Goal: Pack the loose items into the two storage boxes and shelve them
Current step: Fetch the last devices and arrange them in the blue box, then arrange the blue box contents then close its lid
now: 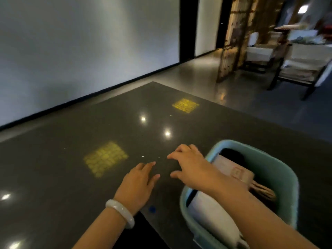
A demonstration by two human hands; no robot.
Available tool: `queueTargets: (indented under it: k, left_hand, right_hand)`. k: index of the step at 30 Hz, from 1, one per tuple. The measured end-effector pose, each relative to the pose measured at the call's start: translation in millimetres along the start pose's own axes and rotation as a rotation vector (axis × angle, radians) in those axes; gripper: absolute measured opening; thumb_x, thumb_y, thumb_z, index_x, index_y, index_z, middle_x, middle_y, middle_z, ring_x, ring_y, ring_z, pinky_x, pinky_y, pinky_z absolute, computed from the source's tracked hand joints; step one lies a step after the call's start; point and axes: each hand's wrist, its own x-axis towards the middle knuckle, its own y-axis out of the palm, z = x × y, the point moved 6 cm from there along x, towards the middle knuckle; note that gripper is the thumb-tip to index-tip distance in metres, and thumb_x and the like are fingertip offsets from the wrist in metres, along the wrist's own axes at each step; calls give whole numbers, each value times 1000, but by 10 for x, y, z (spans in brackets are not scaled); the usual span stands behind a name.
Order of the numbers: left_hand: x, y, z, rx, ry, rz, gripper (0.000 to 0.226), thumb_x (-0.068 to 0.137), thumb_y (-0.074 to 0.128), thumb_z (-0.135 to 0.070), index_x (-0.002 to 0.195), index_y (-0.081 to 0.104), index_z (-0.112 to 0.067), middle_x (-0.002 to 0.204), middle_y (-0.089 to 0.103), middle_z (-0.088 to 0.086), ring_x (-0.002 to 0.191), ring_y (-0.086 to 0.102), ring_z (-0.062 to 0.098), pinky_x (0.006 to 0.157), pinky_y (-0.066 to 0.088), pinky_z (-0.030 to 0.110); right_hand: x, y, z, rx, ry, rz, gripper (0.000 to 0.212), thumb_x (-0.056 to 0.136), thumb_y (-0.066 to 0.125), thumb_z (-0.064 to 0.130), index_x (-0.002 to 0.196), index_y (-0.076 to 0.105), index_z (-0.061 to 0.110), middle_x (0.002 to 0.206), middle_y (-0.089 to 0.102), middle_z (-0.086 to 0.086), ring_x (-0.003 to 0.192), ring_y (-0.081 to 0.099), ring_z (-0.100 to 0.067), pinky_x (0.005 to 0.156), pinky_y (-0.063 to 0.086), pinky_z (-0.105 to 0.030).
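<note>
1. Teal plastic storage box (280,169), near the dark polished counter's (71,159) right edge, already holds white and tan items.
2. Left hand (138,186) and right hand (188,162) hover empty, fingers spread.
3. Shelving remains (second box unseen).

storage box (280,169) on table (71,141), right of both hands.

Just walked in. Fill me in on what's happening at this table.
A person is packing things away at a dark, glossy table. A teal storage box at the right already holds a white bundle, a pinkish packet and something brown. Both hands are empty: the left hand, a pale bangle on its wrist, hovers open over the tabletop, and the right hand reaches across beside the box with fingers spread. A second box is not in view.
</note>
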Motion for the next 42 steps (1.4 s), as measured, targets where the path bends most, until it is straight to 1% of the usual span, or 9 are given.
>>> queueTargets:
  k: [5, 14, 19, 25, 28, 31, 34, 38, 42]
  left_hand:
    - [-600, -502, 827, 404, -262, -31, 57, 98, 35, -52, 149, 25, -30, 137, 44, -6, 125, 45, 16, 100, 36, 32]
    - [-2066, -1123, 2137, 551, -688, -85, 58, 97, 40, -50, 147, 29, -23, 140, 43, 1, 128, 42, 23, 108, 30, 38]
    - [-2965, -1440, 2742, 527, -869, -139, 51, 96, 44, -46, 141, 36, -23, 138, 44, 3, 127, 43, 25, 107, 34, 40]
    - [-4125, -1700, 3663, 385, -1117, -188, 49, 94, 51, -39, 139, 38, -23, 137, 43, 4, 126, 42, 26, 107, 34, 42]
    - [-4585, -1802, 4115, 337, -1226, -222, 49, 94, 51, -37, 138, 39, -23, 136, 44, 4, 123, 43, 25, 104, 36, 39]
    - [-4947, -1903, 4495, 279, -1313, -280, 54, 92, 53, -37, 141, 36, -22, 138, 42, 4, 123, 43, 24, 102, 38, 36]
    - [-5224, -2000, 4785, 244, -1420, -332, 61, 94, 52, -35, 147, 27, -18, 148, 33, 8, 131, 36, 28, 107, 37, 38]
    - [-5452, -2156, 4998, 172, -1557, -409, 76, 94, 49, -50, 152, 15, -15, 155, 22, 13, 139, 28, 32, 112, 32, 42]
    - [-5630, -2241, 5256, 86, -1742, -449, 89, 90, 42, -66, 152, 8, -13, 149, 28, 17, 133, 35, 33, 107, 37, 43]
  right_hand:
    - [472, 516, 957, -111, -275, 171, 46, 88, 59, 15, 134, 49, 20, 129, 43, -6, 119, 37, -28, 103, 34, -38]
    - [640, 1366, 2834, -298, -581, 336, 43, 90, 57, 14, 132, 49, 12, 130, 44, -12, 125, 39, -33, 104, 33, -43]
    - [601, 1798, 3888, -328, -715, 382, 44, 89, 58, 17, 131, 48, 12, 131, 46, -12, 123, 41, -33, 102, 36, -43]
    - [509, 2365, 5295, -322, -844, 421, 44, 91, 57, 24, 132, 46, 14, 134, 45, -11, 126, 40, -32, 104, 34, -43]
    - [461, 2665, 5947, -312, -906, 456, 46, 92, 56, 28, 134, 43, 14, 137, 43, -11, 128, 39, -32, 106, 32, -42]
    - [460, 2916, 6502, -281, -935, 495, 51, 92, 58, 32, 137, 41, 14, 140, 40, -11, 130, 37, -32, 107, 31, -41]
    - [505, 3095, 6922, -263, -940, 515, 49, 92, 56, 35, 135, 44, 13, 140, 39, -12, 130, 37, -31, 106, 32, -41]
    - [559, 3300, 7355, -259, -976, 526, 55, 92, 56, 41, 138, 41, 15, 140, 41, -11, 130, 37, -31, 106, 33, -42]
    - [708, 3479, 7768, -200, -965, 549, 60, 93, 54, 43, 143, 36, 15, 144, 37, -12, 133, 34, -31, 109, 32, -41]
